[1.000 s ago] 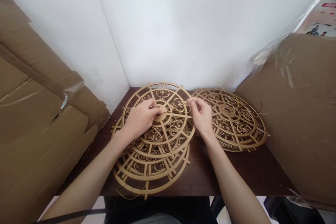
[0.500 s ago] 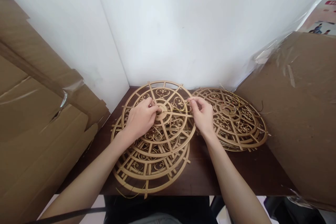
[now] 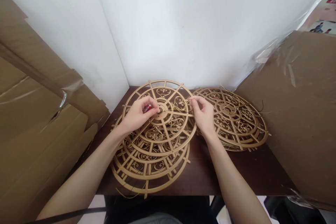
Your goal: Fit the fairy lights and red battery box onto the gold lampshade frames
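Observation:
A round gold fretwork disc (image 3: 168,131) lies tilted on top of a stack of like discs (image 3: 147,176) on the dark table (image 3: 210,175). My left hand (image 3: 136,117) rests on the top disc beside its hub, fingers closed round a small red object (image 3: 147,107). My right hand (image 3: 203,113) sits at the disc's right rim, thumb and finger pinched on a thin gold wire (image 3: 175,110) that runs to the hub.
A second stack of gold discs (image 3: 236,122) with loose wires lies to the right. Cardboard boxes stand on the left (image 3: 39,112) and right (image 3: 301,112). A white wall (image 3: 183,24) closes off the back. The table's front edge is near me.
My left hand has turned and opened slightly, and the small red object now shows between its fingers. The right hand has scarcely moved.

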Tool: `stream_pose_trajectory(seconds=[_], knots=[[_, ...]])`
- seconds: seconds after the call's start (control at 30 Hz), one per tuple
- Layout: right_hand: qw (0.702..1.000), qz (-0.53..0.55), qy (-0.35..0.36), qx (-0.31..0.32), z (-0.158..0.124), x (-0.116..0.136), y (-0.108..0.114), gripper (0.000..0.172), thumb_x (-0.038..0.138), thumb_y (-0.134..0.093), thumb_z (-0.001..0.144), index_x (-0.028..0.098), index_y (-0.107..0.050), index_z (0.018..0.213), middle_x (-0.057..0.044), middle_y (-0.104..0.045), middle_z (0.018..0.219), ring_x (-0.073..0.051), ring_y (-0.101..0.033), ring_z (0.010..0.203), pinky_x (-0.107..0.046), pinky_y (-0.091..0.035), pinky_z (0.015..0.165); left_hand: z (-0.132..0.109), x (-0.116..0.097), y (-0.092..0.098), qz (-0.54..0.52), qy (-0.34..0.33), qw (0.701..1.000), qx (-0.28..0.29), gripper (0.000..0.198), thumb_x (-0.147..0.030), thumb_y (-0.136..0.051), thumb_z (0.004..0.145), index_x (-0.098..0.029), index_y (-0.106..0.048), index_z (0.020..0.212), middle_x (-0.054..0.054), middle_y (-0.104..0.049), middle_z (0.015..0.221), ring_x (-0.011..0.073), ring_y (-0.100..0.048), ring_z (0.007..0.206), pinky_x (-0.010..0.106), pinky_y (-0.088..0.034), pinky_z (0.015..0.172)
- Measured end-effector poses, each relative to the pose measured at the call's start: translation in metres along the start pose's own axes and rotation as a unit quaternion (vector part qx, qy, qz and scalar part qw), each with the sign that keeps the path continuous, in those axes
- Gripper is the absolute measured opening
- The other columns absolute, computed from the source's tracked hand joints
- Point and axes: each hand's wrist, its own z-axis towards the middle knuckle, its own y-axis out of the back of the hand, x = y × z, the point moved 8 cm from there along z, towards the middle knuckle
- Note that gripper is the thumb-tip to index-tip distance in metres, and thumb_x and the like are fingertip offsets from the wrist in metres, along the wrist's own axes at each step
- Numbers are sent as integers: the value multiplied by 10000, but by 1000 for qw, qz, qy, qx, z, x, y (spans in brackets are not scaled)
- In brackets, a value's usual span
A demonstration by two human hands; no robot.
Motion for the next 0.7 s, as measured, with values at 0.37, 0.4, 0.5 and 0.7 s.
stream_pose_trajectory(seconds=[0.37, 0.4, 0.5, 0.7], knots=[[1000, 18, -14, 2, 1, -3, -1, 198, 294, -503, 857, 172, -659, 875, -32, -611, 770, -154, -541, 677, -272, -415, 637, 1, 4, 5, 240, -13, 969, -61, 264, -419, -536, 830, -177, -635, 794, 35, -575, 840, 148, -499, 698, 287, -373, 625], [1000, 20, -17, 4, 1, -4, -2, 198, 295, -505, 856, 172, -658, 874, -31, -610, 769, -151, -537, 668, -270, -414, 631, 1, 4, 5, 244, -14, 967, -65, 267, -404, -519, 840, -173, -627, 762, 39, -579, 853, 148, -502, 700, 287, -373, 627], [1000, 21, -18, 6, 1, -5, -2, 201, 298, -503, 857, 171, -657, 879, -30, -604, 760, -147, -526, 650, -267, -411, 617, 1, 4, 4, 246, -25, 966, -70, 257, -375, -496, 852, -170, -604, 743, 41, -583, 858, 147, -507, 697, 287, -378, 627], [1000, 20, -20, 3, 1, -6, -1, 196, 297, -502, 855, 174, -654, 873, -24, -589, 738, -149, -521, 652, -261, -403, 610, -1, 0, -7, 167, -54, 984, -21, 144, -287, -498, 844, -179, -559, 771, 9, -596, 767, 120, -499, 625, 258, -386, 586]])
